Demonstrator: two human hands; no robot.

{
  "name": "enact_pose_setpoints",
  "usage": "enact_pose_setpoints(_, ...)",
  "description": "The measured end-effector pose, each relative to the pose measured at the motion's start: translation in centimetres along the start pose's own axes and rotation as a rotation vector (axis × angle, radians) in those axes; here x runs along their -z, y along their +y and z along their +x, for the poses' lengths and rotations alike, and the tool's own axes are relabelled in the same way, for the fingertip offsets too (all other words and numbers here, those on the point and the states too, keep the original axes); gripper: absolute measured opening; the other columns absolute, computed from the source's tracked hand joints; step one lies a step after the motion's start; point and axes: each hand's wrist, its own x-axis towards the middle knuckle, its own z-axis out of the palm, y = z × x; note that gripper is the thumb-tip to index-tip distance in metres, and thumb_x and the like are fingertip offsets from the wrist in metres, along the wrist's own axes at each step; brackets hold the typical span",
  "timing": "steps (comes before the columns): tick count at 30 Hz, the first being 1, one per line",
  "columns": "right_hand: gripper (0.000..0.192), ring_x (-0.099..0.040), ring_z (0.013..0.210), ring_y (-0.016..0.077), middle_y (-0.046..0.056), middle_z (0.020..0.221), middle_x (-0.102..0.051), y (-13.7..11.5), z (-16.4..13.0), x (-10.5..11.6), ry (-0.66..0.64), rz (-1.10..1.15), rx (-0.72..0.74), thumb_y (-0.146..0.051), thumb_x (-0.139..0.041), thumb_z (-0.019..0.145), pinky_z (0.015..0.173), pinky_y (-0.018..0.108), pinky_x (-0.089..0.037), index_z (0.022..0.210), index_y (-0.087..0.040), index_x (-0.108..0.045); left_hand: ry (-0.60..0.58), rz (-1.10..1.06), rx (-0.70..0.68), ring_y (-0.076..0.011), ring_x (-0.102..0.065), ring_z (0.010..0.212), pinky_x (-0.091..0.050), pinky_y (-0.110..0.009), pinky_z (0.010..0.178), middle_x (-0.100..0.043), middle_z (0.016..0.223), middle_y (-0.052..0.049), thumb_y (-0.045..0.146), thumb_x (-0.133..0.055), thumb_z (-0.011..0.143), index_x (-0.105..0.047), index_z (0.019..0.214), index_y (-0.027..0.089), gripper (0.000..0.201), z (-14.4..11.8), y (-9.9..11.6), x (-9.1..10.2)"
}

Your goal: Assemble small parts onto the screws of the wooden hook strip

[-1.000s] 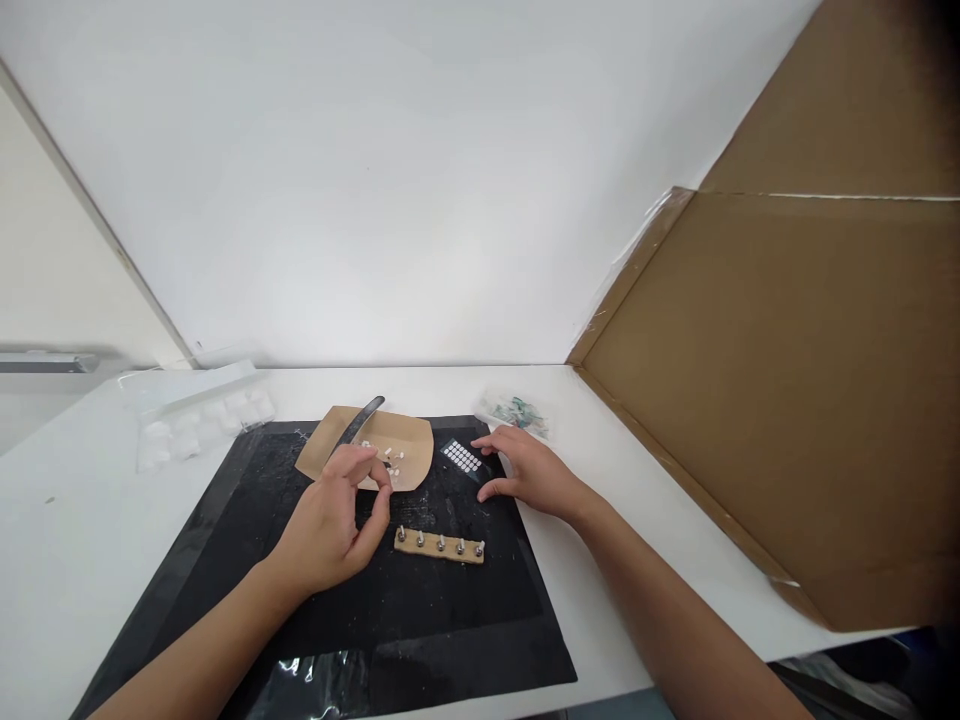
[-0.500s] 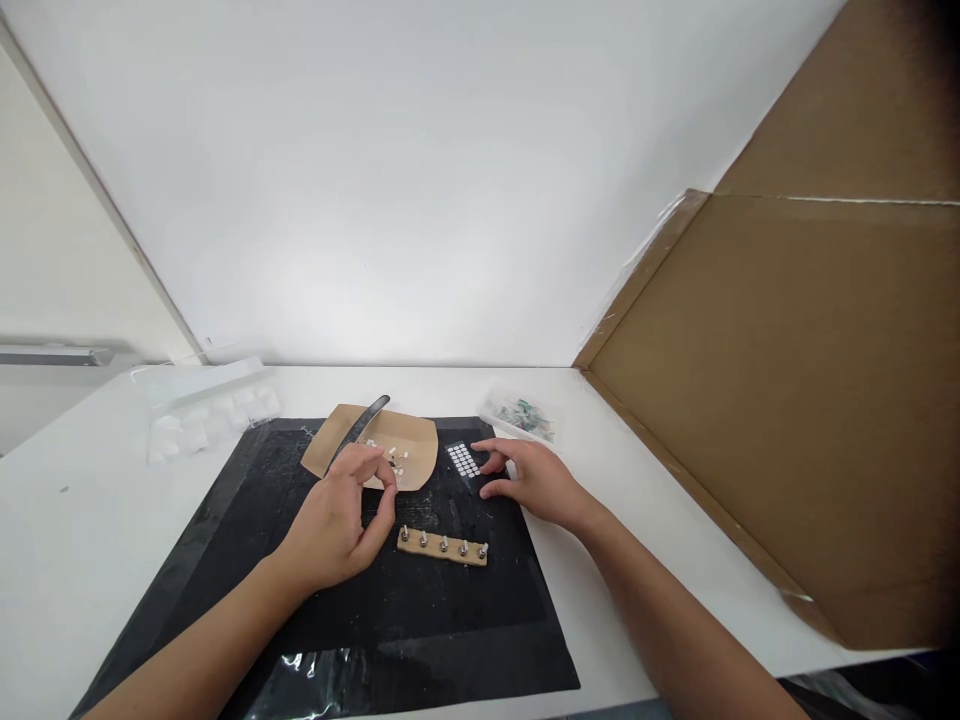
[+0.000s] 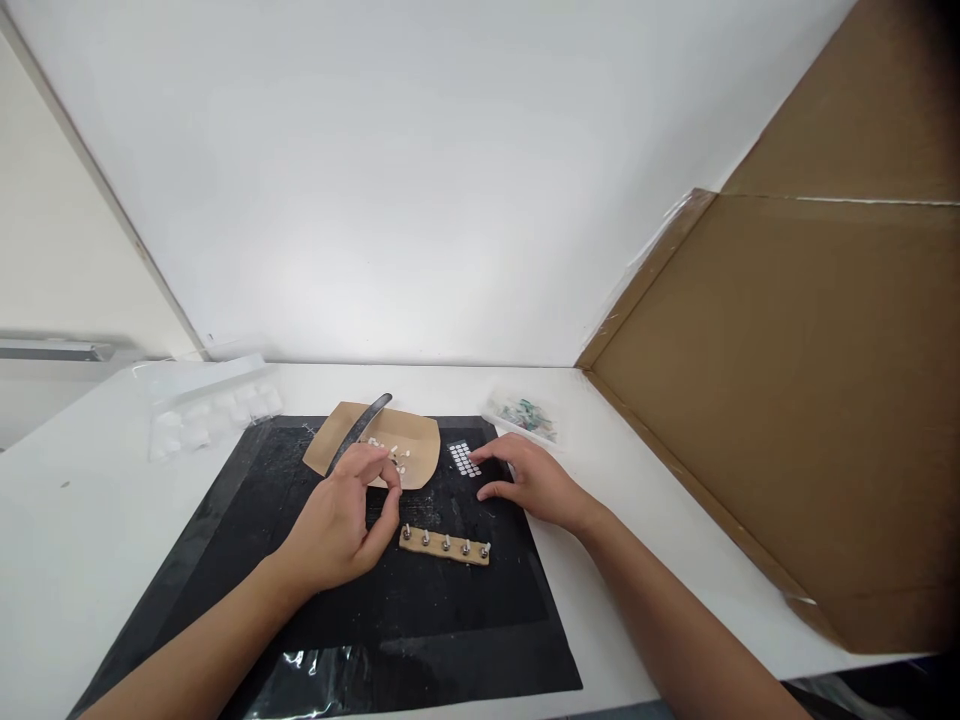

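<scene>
Both hands have shifted only slightly since a second ago: right hand (image 3: 534,482) now sits a little nearer the white dot sheet (image 3: 466,459), index fingertip just beside its edge, fingers loosely spread and flat on the black mat (image 3: 420,630), holding nothing. Left hand (image 3: 341,525) stays over the near edge of the tan card (image 3: 379,447), thumb and forefinger drawn close as if pinching one of the small white pieces (image 3: 396,460) scattered there; whether anything is actually between the fingertips I cannot tell. Judged: the card serves as a tray to keep the tiny pieces together against the dark mat. Dark curved tool (image 3: 358,430) lies across the card, untouched. Tan strip (image 3: 445,546) with five metal studs lies on the mat just nearer than both hands, unchanged in place. View has drifted a little; clear tray (image 3: 202,410) and small bag (image 3: 523,415) rest on the bench (image 3: 67,520).
</scene>
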Motion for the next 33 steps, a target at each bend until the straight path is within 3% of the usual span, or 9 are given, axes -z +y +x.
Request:
enact_pose_setpoints(5,0.033,-0.072,0.11,0.0274,0.004,0.115,-0.079,0.3,0.0,-0.3,0.008,0.015,0.028,-0.041,-0.088,0.086,0.098,0.043,-0.058,0.115,-0.03,-0.077,-0.037,-0.011,0.06,-0.0267,-0.068,0.096,-0.056,-0.038,0.075,-0.066,0.096,-0.004,0.01,-0.056,0.098,-0.043,0.126,0.023,0.033,0.2,0.3,0.2)
enact_pose_setpoints(12,0.011,-0.073,0.1,0.0246,0.003,0.101,-0.08,-0.7,0.0,-0.1,0.037,-0.024,0.1,-0.039,-0.073,0.099,0.091,0.041,-0.06,0.099,-0.03,-0.079,-0.04,-0.026,0.034,-0.0269,-0.066,0.097,-0.055,-0.039,0.075,-0.066,0.095,-0.006,0.009,-0.055,0.098,-0.041,0.132,0.021,0.039,0.4,0.5,0.2)
enact_pose_setpoints(17,0.016,-0.073,0.092,0.0237,0.006,0.099,-0.078,-1.6,0.0,0.1,0.209,-0.009,0.17,-0.039,-0.065,0.105,0.083,0.04,-0.062,0.101,-0.029,-0.078,-0.041,0.041,0.034,-0.0282,-0.066,0.104,-0.055,-0.039,0.077,-0.069,0.099,-0.007,0.01,-0.056,0.098,-0.047,0.13,0.021,0.035,0.2,0.4,0.3)
enact_pose_setpoints(22,0.008,-0.074,0.085,0.0206,0.005,0.094,-0.077,-4.0,-0.4,-0.4,0.394,0.02,0.279,-0.026,-0.07,0.102,0.075,0.035,-0.063,0.097,-0.028,-0.077,-0.035,-0.025,0.081,-0.0246,-0.063,0.104,-0.055,-0.036,0.082,-0.069,0.101,-0.004,0.012,-0.056,0.101,-0.051,0.133,0.023,0.034,-0.2,0.6,-0.1)
enact_pose_setpoints(25,0.021,-0.075,0.085,0.0196,0.005,0.097,-0.079,-6.0,-0.9,-1.1,0.483,0.018,0.466,-0.012,-0.073,0.097,0.074,0.033,-0.063,0.109,-0.029,-0.076,-0.041,-0.087,0.119,-0.0219,-0.063,0.099,-0.055,-0.033,0.081,-0.067,0.103,-0.004,0.015,-0.059,0.101,-0.053,0.135,0.025,0.036,-0.3,1.1,-0.5)
enact_pose_setpoints(29,0.033,-0.077,0.089,0.0203,0.006,0.104,-0.082,-7.6,-1.8,-1.9,0.428,-0.023,0.659,-0.008,-0.074,0.094,0.074,0.033,-0.063,0.122,-0.026,-0.074,-0.024,-0.143,0.105,-0.0179,-0.062,0.092,-0.057,-0.031,0.081,-0.063,0.107,-0.005,0.013,-0.064,0.099,-0.056,0.135,0.024,0.038,-0.1,1.9,-0.6)
enact_pose_setpoints(33,0.031,-0.078,0.094,0.022,0.007,0.107,-0.083,-7.8,-2.3,-2.2,0.373,-0.059,0.701,-0.011,-0.071,0.097,0.075,0.034,-0.063,0.124,-0.024,-0.073,0.007,-0.172,-0.012,-0.0145,-0.063,0.088,-0.056,-0.027,0.079,-0.063,0.104,-0.005,0.007,-0.065,0.098,-0.067,0.12,0.023,0.028,0.1,2.1,-0.4)
